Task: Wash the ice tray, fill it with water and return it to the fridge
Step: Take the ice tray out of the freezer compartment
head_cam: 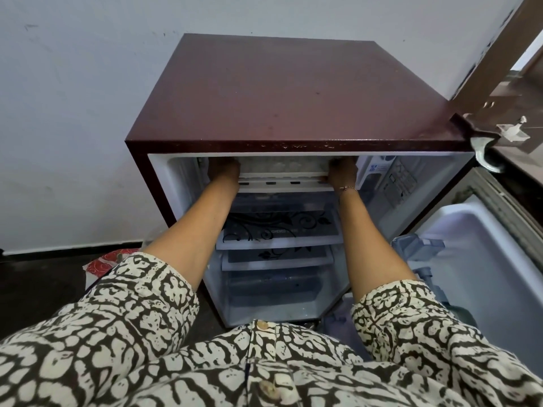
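Fridge (293,92), maroon top, against white wall (73,113) on dark floor (44,283); door (476,259) open at right. Tray (283,167) sits level in the top compartment, just under the fridge top. Left hand (224,171) grips the tray's left end; right hand (342,173) grips its right end, thumb on near rim; fingertips in shadow. Shelves (279,230) below; red patterned thing (107,261) on floor, left.

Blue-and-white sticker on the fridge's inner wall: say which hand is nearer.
Right. The right hand grips the white plastic ice tray just beside the blue-and-white sticker; the left hand holds its opposite end, farther left.
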